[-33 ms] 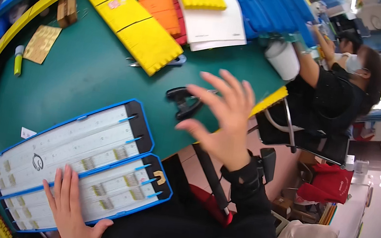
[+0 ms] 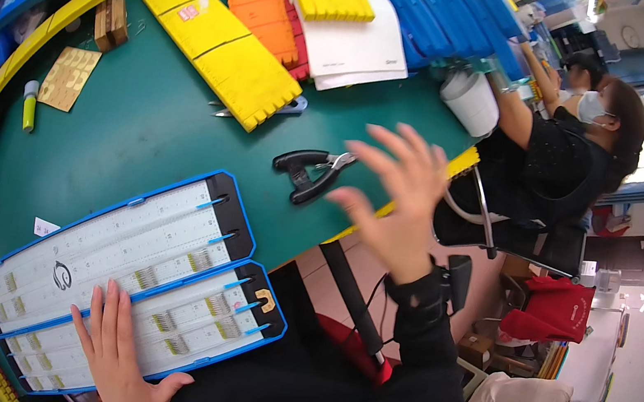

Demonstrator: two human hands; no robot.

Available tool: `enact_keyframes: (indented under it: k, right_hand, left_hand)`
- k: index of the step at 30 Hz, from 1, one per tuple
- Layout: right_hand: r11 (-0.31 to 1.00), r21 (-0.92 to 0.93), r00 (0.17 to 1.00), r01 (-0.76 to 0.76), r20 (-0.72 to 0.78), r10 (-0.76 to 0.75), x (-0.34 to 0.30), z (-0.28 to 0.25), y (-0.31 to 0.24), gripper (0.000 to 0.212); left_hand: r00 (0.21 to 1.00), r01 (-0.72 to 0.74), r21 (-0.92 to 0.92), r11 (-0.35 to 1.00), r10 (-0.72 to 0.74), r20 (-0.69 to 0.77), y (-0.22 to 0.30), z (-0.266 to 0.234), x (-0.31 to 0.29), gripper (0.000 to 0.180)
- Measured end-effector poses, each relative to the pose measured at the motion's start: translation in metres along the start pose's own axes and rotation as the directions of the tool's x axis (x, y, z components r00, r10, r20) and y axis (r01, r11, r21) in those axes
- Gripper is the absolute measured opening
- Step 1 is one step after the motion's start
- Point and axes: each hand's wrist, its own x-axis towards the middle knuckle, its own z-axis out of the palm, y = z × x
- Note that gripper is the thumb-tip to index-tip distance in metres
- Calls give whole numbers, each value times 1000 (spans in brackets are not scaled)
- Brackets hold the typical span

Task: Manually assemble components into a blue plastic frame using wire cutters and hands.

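Note:
An open flat case [image 2: 98, 222] with a blue rim and white ruled panels lies at the table's near left. Small bundles of short fine pieces and blue pins are set along its panels. My left hand [image 2: 117, 358] rests on the nearer panel, fingers stretched, thumb spread. My right hand [image 2: 405, 205] hovers over the table's right edge, its fingers spread and slightly blurred, with nothing in them. Just left of it lie small black-handled pliers [image 2: 311, 176], jaws toward the hand; no finger appears to hold them.
Toward the back lie a yellow panel [image 2: 216, 48], an orange one [image 2: 260, 13], a white booklet [image 2: 358, 52] and blue strips [image 2: 434, 10]. A yellow-green tube [image 2: 29, 107] and a tan card [image 2: 69, 80] are at left. A white cup [image 2: 471, 103] stands near a seated person [image 2: 570, 155].
My right hand has shifted a little to the right, away from the pliers, whose jaws now show. My left hand stays on the case.

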Motion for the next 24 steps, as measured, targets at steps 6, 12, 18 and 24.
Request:
enact_keyframes:
  k: [6,12,18,24]
  right_hand:
    - [908,-162,910,-388,-226,348,-99,-36,121,19]
    - [925,-187,942,-330,-132,309,-107,-22,101,16]
    - [980,-104,963,-172,-228,145,-86,-6,99,12]
    - [731,585,746,-351,-297,596,-127,31,159,4]
  left_hand:
    - [995,-76,76,994,80,-55,12,3,2,110]
    - [989,-95,32,995,98,-114,11,5,-1,106]
    - [981,-89,-34,995,82,-173,-2,7,-3,106]
    - [983,-119,-92,989,104,-152,-5,9,4,104]
